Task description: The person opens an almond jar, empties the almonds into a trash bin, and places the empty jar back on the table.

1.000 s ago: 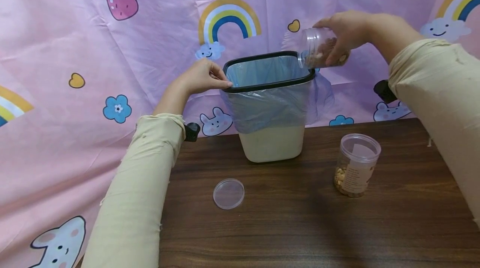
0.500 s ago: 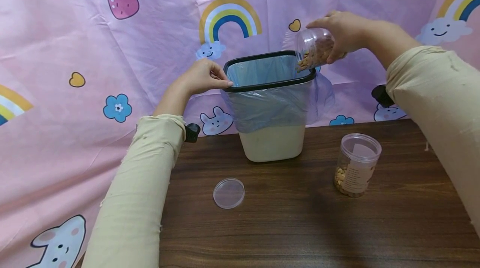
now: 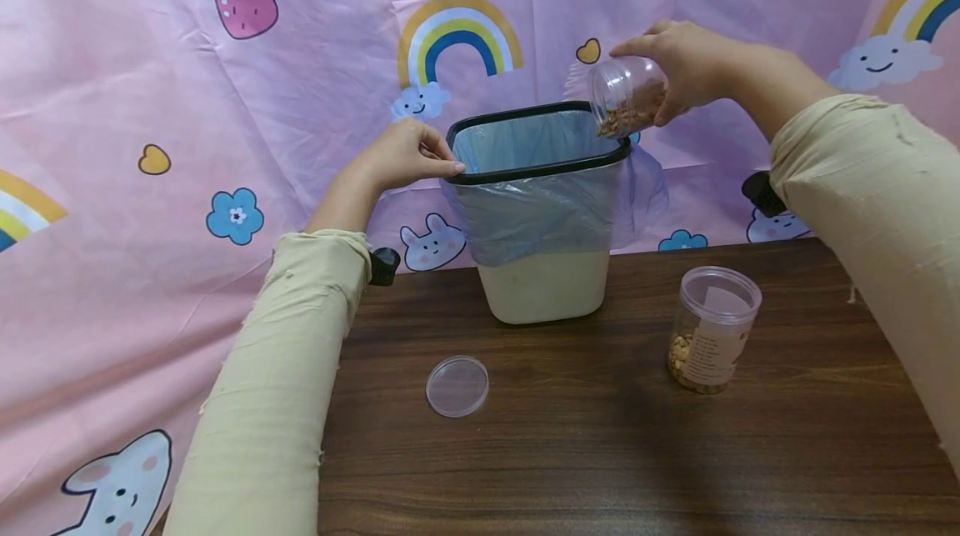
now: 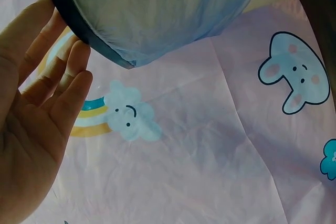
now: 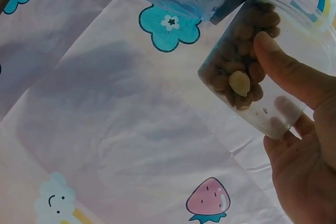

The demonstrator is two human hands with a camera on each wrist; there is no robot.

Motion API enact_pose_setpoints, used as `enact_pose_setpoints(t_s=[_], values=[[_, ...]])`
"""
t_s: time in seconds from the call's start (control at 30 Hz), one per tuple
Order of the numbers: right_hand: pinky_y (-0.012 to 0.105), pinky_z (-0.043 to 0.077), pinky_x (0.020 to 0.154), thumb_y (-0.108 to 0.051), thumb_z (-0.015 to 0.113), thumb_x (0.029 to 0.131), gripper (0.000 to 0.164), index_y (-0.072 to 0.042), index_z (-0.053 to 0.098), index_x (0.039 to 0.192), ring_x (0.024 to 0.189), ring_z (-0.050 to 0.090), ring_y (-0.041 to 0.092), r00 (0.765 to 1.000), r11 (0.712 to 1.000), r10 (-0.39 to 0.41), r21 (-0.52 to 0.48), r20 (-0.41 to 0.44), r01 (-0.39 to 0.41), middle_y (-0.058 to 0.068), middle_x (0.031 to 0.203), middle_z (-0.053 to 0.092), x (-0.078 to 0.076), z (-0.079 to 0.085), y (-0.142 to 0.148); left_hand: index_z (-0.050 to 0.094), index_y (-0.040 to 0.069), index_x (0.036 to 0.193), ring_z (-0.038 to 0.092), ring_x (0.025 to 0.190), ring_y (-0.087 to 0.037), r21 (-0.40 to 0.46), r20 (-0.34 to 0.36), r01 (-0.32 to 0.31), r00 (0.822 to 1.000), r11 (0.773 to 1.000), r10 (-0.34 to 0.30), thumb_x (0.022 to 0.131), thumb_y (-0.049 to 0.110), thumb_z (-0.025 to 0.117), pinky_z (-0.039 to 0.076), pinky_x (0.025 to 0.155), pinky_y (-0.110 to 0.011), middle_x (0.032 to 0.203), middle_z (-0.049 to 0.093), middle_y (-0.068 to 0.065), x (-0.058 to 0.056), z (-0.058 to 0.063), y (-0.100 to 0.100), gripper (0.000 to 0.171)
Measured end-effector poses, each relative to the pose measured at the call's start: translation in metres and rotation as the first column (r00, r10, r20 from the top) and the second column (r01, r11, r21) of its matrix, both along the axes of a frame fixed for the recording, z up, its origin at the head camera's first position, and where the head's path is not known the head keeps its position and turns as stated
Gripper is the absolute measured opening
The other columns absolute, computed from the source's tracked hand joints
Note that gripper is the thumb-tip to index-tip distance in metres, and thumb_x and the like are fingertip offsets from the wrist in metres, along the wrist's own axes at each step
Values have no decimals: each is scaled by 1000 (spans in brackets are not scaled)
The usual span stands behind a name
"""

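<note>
In the head view my right hand (image 3: pixel 697 65) grips a clear plastic jar (image 3: pixel 628 90) tipped on its side, its mouth over the right end of a trash bin (image 3: pixel 551 290). Brown peanuts (image 5: pixel 244 51) lie along the jar's lower wall, one of them pale, and some reach the mouth. Whether the jar touches the rim I cannot tell. My left hand (image 3: pixel 408 154) pinches the bin's black rim (image 4: pixel 71 19) at its left front corner. A bluish plastic bag (image 3: pixel 536 215) lines the bin and hangs over its outside.
A second clear jar (image 3: pixel 716 328), lidless and labelled, stands on the dark wood table (image 3: pixel 570 469) with pale nuts at its bottom. Left of it lies a round clear lid (image 3: pixel 457 387). Behind the bin hangs a pink and purple printed cloth (image 3: pixel 330 36).
My right hand has moved the jar slightly left and turned it so its mouth hangs over the bin. Peanuts have slid toward the mouth. My left hand stays at the rim.
</note>
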State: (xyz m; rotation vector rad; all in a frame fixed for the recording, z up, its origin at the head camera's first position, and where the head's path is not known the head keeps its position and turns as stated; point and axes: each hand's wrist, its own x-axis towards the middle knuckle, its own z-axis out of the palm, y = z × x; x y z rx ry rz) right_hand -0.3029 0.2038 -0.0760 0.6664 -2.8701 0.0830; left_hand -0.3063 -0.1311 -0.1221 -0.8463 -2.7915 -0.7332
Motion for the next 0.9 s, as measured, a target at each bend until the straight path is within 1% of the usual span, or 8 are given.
enact_pose_setpoints(t_s=[0.13, 0.4, 0.5, 0.73, 0.9], values=[[63, 31, 91, 1, 78, 66, 95, -2, 23, 144, 124, 19, 52, 1000, 1000, 12, 15, -20, -12, 34, 134, 24, 0, 0, 0, 68, -2, 84, 52, 75, -15, 1, -5, -6, 1000, 1000, 6, 83, 14, 69, 43, 70, -30, 80, 64, -9, 1, 0, 0, 16], [64, 28, 93, 2, 78, 66, 95, -4, 24, 144, 126, 16, 52, 999, 1000, 18, 19, -29, -17, 34, 136, 23, 0, -1, 0, 69, -2, 83, 52, 74, -17, -5, -18, -6, 1000, 1000, 6, 83, 14, 68, 42, 69, -29, 80, 64, -9, 1, -1, 1, 17], [63, 28, 93, 3, 77, 66, 94, -4, 25, 144, 126, 15, 52, 999, 1000, 19, 18, -29, -18, 33, 137, 23, 1, -1, -1, 68, -3, 84, 52, 75, -17, -5, -14, -8, 1000, 1000, 8, 83, 14, 68, 42, 70, -30, 81, 64, -10, 1, -1, 1, 17], [62, 31, 92, 6, 76, 68, 93, -7, 24, 145, 127, 14, 50, 1000, 1000, 17, 12, -22, -17, 32, 138, 23, 1, -2, -4, 68, -4, 86, 57, 84, -22, 7, 4, -14, 1000, 1000, 14, 83, 13, 68, 44, 77, -35, 86, 64, -12, 2, -1, 0, 18], [61, 33, 91, 7, 76, 67, 94, -8, 25, 145, 127, 14, 51, 1000, 1000, 17, 10, -26, -17, 32, 137, 24, 2, -2, -5, 68, -4, 85, 55, 82, -21, 6, -10, -6, 1000, 1000, 6, 83, 13, 68, 44, 74, -33, 84, 64, -11, 2, -1, 1, 17]])
